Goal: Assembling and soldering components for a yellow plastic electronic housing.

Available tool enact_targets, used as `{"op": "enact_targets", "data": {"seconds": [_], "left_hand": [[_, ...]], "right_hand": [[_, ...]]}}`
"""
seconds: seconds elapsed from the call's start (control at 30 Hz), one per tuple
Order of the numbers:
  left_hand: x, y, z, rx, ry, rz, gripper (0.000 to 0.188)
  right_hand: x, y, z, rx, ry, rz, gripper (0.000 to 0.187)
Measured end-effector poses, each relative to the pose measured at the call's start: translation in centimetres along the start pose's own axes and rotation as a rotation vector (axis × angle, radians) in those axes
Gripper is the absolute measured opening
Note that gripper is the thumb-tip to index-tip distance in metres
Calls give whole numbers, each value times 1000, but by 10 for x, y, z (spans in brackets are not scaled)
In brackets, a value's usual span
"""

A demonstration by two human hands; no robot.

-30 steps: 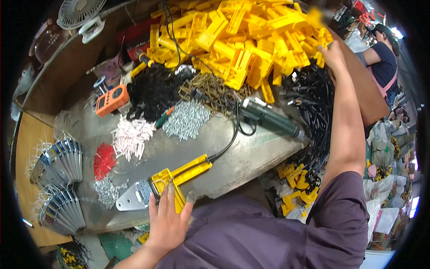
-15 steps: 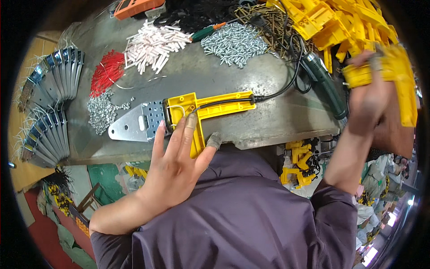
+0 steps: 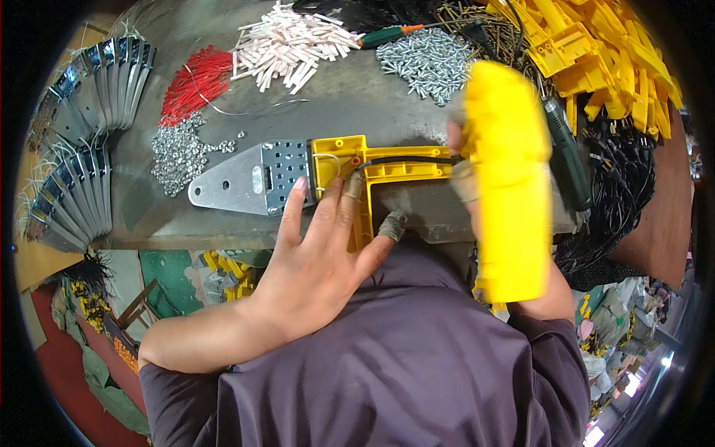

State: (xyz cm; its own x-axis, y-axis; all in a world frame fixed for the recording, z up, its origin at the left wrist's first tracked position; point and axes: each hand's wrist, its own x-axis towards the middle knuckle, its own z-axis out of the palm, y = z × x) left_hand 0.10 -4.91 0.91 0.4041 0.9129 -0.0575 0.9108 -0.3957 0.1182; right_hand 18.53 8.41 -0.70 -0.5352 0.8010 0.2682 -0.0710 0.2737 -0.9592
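Observation:
On the bench lies a yellow plastic housing half (image 3: 411, 171) with a handle and a dark cord running along its channel. A tapered metal plate (image 3: 234, 180) with a patch of punched holes joins its left end. My left hand (image 3: 316, 264) is spread open over the housing, fingertips on it near a pale wire; finger wraps show on some fingers. Above the handle's right end, my right hand (image 3: 465, 182) grips a second yellow housing half (image 3: 514, 186), blurred by motion and upright in view. That part hides most of the hand and the cord's exit.
Behind the work lie heaps of silver nuts (image 3: 179, 158), red sleeves (image 3: 197, 83), white tubes (image 3: 294, 45) and silver screws (image 3: 424, 63), plus a hand screwdriver (image 3: 387, 36). Metal plates (image 3: 112, 86) stand at left. A dark power screwdriver (image 3: 567, 160), black cables (image 3: 622, 194) and yellow parts (image 3: 596, 63) occupy the right.
My right hand has brought the second housing half leftward from beside the yellow heap to the handle's end. My left hand stays on the lower housing. The whole view has shifted slightly.

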Motion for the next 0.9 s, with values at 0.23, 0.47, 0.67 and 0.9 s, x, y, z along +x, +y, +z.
{"op": "enact_targets", "data": {"seconds": [0.23, 0.47, 0.67, 0.9], "left_hand": [[-7, -4, 11, -90, 110, 61, 40], [-41, -34, 28, -171, 523, 428, 15], [9, -61, 3, -205, 570, 308, 48], [30, -63, -6, -159, 227, 276, 50]], "right_hand": [[15, -3, 17, -856, -303, -220, 34], [14, -3, 12, -758, -339, -197, 29], [14, 1, 16, -744, -312, -91, 31], [19, -5, 18, -599, -296, 64, 33]]}}
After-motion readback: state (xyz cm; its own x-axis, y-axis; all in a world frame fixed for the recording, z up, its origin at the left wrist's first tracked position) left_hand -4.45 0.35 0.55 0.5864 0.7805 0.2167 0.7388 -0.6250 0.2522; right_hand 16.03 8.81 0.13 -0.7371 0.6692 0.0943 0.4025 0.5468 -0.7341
